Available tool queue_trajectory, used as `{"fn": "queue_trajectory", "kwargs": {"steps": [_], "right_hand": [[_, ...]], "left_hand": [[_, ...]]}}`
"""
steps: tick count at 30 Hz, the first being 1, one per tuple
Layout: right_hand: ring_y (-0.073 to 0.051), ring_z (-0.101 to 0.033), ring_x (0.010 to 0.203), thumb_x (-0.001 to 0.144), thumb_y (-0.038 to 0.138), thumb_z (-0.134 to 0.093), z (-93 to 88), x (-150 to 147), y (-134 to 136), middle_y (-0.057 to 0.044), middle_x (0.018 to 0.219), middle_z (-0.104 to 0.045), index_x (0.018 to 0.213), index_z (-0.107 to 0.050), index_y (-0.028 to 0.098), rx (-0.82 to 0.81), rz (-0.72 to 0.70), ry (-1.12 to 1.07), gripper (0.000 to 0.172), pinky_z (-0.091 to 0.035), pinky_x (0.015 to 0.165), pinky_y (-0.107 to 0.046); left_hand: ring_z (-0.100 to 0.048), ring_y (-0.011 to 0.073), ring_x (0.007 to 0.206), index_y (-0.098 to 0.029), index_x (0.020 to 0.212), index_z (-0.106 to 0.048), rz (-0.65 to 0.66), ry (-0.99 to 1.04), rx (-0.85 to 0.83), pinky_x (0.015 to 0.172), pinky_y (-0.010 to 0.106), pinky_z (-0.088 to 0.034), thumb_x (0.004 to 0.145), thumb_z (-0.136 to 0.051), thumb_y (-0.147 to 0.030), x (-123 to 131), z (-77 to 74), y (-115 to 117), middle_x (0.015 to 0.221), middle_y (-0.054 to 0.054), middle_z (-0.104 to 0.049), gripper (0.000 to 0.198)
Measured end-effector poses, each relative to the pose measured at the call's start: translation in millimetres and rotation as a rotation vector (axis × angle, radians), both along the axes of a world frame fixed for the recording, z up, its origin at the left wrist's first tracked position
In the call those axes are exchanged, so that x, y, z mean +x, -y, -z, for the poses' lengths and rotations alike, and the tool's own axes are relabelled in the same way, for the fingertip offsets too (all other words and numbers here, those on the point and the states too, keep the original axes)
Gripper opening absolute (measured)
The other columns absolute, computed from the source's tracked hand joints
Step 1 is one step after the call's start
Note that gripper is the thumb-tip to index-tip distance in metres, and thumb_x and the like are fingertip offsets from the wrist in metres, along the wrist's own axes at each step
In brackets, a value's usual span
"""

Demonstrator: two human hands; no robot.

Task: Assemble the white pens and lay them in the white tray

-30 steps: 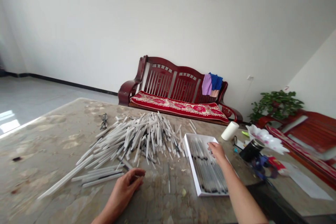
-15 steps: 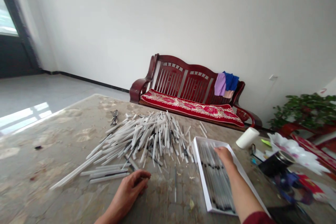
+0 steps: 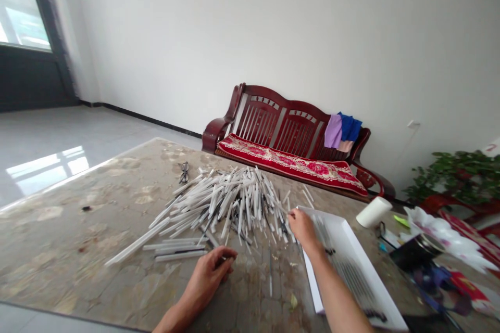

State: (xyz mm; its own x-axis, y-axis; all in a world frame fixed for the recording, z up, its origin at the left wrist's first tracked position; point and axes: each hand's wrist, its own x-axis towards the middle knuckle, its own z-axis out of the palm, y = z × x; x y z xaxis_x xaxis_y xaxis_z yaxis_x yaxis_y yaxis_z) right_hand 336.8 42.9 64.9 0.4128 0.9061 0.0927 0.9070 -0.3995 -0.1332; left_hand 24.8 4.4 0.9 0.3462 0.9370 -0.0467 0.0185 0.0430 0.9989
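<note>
A heap of thin whitish tubes (image 3: 234, 197), with dark pieces among them, lies on the patterned tabletop (image 3: 121, 250). My left hand (image 3: 214, 270) rests on the table in front of the heap, fingers curled together; what they hold, if anything, is hidden. At the heap's right side, my right hand (image 3: 302, 226) is over the left edge of a shallow white box (image 3: 365, 250), its fingertips closed on something too small to make out. Inside the box lie slim grey rods (image 3: 351, 276) with black parts, partly covered by my right forearm. One thin rod (image 3: 270, 270) lies alone between my hands.
Eyeglasses (image 3: 184, 172) lie behind the heap on the left. Right of the box are a white roll (image 3: 374, 212), a black cup (image 3: 416, 251) and a white plastic bag (image 3: 449, 237). A wooden bench (image 3: 289, 130) stands beyond the table.
My right hand has moved left from over the middle of the box to its left edge beside the heap. My left hand stays curled on the table. The camera view has shifted slightly.
</note>
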Motion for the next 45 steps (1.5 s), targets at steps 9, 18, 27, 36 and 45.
{"fn": "queue_trajectory", "kwargs": {"steps": [9, 18, 27, 36, 45], "right_hand": [[-0.027, -0.07, 0.094, 0.079, 0.022, -0.061, 0.2, -37, -26, -0.02, 0.096, -0.074, 0.086, -0.073, 0.013, -0.112, 0.067, -0.038, 0.016, -0.046, 0.073, -0.028], [-0.014, -0.064, 0.052, 0.082, 0.04, -0.049, 17.3, -78, 56, -0.001, 0.066, -0.068, 0.08, -0.059, 0.02, 0.182, 0.081, -0.667, 0.022, -0.037, 0.041, -0.019], [-0.01, -0.053, 0.038, 0.07, 0.071, -0.063, 43.8, -184, 120, 0.001, 0.06, -0.061, 0.081, -0.056, 0.019, 0.128, -0.058, -1.395, 0.053, -0.035, 0.032, -0.018], [-0.023, -0.07, 0.081, 0.086, 0.031, -0.057, 35.2, -100, 97, -0.007, 0.083, -0.073, 0.081, -0.063, 0.022, 0.106, -0.074, -0.198, 0.011, -0.049, 0.071, -0.029], [-0.027, -0.072, 0.08, 0.083, 0.014, -0.05, 19.0, -111, 86, -0.015, 0.085, -0.075, 0.086, -0.069, 0.016, -0.193, -0.106, 0.133, 0.019, -0.044, 0.062, -0.029]], "left_hand": [[-0.06, 0.0169, 0.056, -0.017, 0.086, -0.07, 0.003, 0.013, 0.007, 0.052, 0.024, -0.044, 0.079, -0.061, -0.038, 2, 4.8, -1, 0.059, 0.0, -0.063, 0.024], [-0.069, 0.0182, 0.076, -0.024, 0.1, -0.071, -0.196, -0.11, 0.447, 0.072, 0.026, -0.055, 0.083, -0.058, -0.022, 2, 8.2, 4, 0.086, 0.004, -0.072, 0.021], [-0.066, 0.0181, 0.076, -0.029, 0.097, -0.076, -0.137, -0.155, 0.624, 0.07, 0.023, -0.054, 0.081, -0.059, -0.013, -3, -3.0, 15, 0.085, 0.005, -0.068, 0.029], [-0.068, 0.0223, 0.066, -0.019, 0.087, -0.072, -0.429, 0.291, -0.035, 0.062, 0.03, -0.056, 0.072, -0.071, -0.053, -7, -11.5, -4, 0.073, 0.005, -0.073, 0.037], [-0.073, 0.02, 0.072, -0.016, 0.089, -0.065, -0.414, 0.591, -0.333, 0.059, 0.025, -0.058, 0.061, -0.083, -0.049, -5, -8.0, -12, 0.076, 0.003, -0.074, 0.047]]}}
